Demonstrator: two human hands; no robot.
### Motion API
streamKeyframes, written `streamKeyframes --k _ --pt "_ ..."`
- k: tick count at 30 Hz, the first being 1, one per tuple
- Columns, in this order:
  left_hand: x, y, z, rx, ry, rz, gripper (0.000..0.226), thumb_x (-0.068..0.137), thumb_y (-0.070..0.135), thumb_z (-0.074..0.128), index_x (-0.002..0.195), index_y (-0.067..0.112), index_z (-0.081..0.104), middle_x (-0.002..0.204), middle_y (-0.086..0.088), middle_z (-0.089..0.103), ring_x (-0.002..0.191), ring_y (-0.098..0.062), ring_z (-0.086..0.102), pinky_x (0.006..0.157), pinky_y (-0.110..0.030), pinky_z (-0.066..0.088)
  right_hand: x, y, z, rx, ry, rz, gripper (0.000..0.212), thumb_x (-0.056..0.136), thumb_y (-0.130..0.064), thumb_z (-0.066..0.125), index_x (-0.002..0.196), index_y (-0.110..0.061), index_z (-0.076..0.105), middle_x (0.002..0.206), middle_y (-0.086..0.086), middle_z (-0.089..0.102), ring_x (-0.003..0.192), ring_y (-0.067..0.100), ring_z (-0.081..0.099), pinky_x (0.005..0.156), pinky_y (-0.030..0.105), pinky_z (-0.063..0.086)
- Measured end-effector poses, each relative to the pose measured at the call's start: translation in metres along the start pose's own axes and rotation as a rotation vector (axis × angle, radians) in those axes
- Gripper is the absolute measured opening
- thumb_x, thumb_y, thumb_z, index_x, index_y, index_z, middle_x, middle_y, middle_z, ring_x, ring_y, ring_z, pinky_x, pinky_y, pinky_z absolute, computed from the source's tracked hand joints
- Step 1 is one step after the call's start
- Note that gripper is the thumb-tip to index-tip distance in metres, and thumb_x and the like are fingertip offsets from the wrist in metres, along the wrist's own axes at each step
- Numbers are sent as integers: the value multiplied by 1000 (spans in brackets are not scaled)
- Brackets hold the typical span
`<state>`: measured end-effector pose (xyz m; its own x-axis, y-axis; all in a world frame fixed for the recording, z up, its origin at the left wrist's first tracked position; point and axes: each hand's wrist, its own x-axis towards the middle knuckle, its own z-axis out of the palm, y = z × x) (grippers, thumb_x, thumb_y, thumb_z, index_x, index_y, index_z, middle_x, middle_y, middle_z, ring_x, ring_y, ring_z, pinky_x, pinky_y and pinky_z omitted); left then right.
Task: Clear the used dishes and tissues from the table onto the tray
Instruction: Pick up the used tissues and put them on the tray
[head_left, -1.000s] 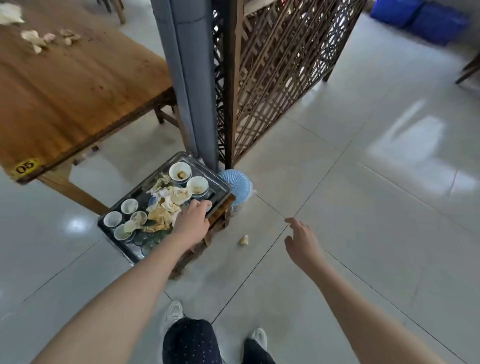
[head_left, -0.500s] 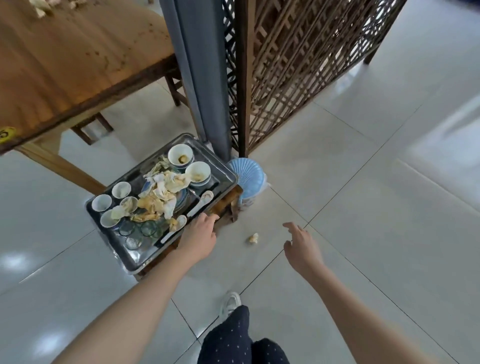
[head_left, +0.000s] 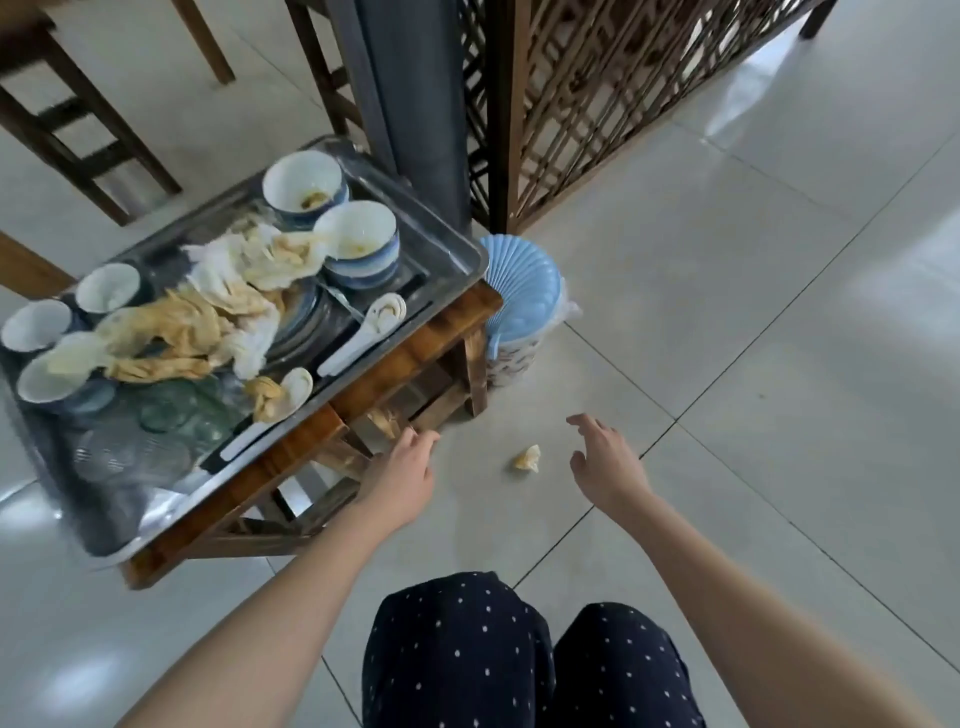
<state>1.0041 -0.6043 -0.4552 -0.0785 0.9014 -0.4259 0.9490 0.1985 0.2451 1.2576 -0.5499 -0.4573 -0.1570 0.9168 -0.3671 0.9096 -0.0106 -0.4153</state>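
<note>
A steel tray (head_left: 458, 245) sits on a low wooden stool (head_left: 400, 361). It holds two blue-striped bowls (head_left: 358, 236), small white cups (head_left: 106, 287), clear glasses (head_left: 171, 415), white spoons (head_left: 363, 332) and a heap of stained tissues (head_left: 223, 306). One crumpled tissue (head_left: 527, 458) lies on the floor tiles. Another tissue (head_left: 385, 420) lies under the stool's front rail. My left hand (head_left: 402, 475) reaches low beside the stool, fingertips at that tissue. My right hand (head_left: 605, 460) hovers with spread fingers just right of the floor tissue, holding nothing.
A light-blue lidded bin (head_left: 524, 280) stands against the stool's right side. Behind the tray rise a grey pillar (head_left: 415, 93) and a wooden lattice screen (head_left: 597, 78). Another wooden stool (head_left: 62, 119) is at the upper left. My knees (head_left: 457, 649) are bent below.
I have crouched down, so tray and floor are much closer. My left hand left the tray and dropped below its edge to the stool's side. My right hand lowered toward the floor tissue.
</note>
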Motion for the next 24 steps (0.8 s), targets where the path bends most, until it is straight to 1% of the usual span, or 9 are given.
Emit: streamKeyframes --k 3,6,10,15,17,20,21,24 --pt "28 -15 41 -58 28 -11 40 97 14 45 135 25 39 138 -2 39 109 -24 54 76 -31 44 29 18 42 -11 -9 -14 53 87 -4 44 138 -19 40 132 6 52 124 26 45 93 34 40" --pt "51 -29 79 -117 33 -21 41 96 11 45 135 23 41 136 -4 40 112 -24 51 84 -34 46 53 34 83 -14 -40 -15 53 87 -3 43 138 -18 40 132 6 52 124 26 45 94 34 40" --pt "75 -45 122 -106 53 -13 41 94 11 47 133 22 44 128 -4 45 111 -24 50 90 -40 46 83 51 133 -15 -66 -12 55 85 0 42 137 -18 41 133 5 52 124 25 45 95 33 40" --pt "98 -59 168 -115 49 8 44 92 11 48 134 22 44 127 -4 45 110 -25 52 87 -41 46 122 60 191 -24 -83 -32 55 85 -1 44 137 -19 41 134 5 50 124 27 44 94 35 38" --pt "102 -66 182 -103 68 5 45 92 12 49 135 22 43 128 -3 45 111 -25 52 85 -39 46 136 66 207 -31 -84 -26 54 85 -1 44 136 -19 41 134 6 49 122 28 45 93 34 38" --pt "103 -77 200 -98 67 2 47 91 12 50 137 19 42 131 -5 44 119 -26 47 92 -36 41 151 75 224 -22 -78 7 55 84 0 45 135 -19 42 132 6 50 121 28 46 90 33 39" --pt "103 -81 205 -97 61 -4 48 91 12 50 137 19 42 132 -5 43 121 -26 46 93 -35 40 154 78 229 -19 -82 17 55 83 0 46 135 -19 43 131 6 50 120 28 46 89 33 39" --pt "103 -88 217 -92 55 -14 46 92 13 49 136 21 41 131 -5 42 121 -26 46 90 -34 39 157 87 244 -40 -101 23 53 82 1 47 132 -18 45 128 7 50 119 30 47 88 34 41"
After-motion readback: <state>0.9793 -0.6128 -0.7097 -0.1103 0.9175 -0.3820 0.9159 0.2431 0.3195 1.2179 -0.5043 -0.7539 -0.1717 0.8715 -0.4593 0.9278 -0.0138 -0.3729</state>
